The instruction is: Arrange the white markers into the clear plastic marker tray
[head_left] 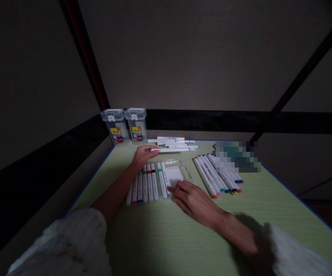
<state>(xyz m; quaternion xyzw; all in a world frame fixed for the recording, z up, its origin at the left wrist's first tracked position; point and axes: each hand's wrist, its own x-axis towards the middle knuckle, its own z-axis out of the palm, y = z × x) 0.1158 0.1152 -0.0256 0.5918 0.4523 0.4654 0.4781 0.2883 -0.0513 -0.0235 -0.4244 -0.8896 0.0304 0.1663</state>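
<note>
My left hand [143, 156] reaches forward and closes on a white marker [173, 150] at the near side of a small pile of white markers [173, 142]. My right hand [194, 201] rests on the near edge of a clear plastic marker case [175, 176] lying flat on the green table, its fingers bent against the case. A row of several white markers with coloured caps [144, 186] lies just left of the case, under my left forearm.
Two clear lidded marker boxes [125, 124] stand at the table's far left corner. Another row of markers [216, 174] lies to the right of the case, beside a blurred patch. The green table [160, 237] has blue edges; dark frame bars run behind it.
</note>
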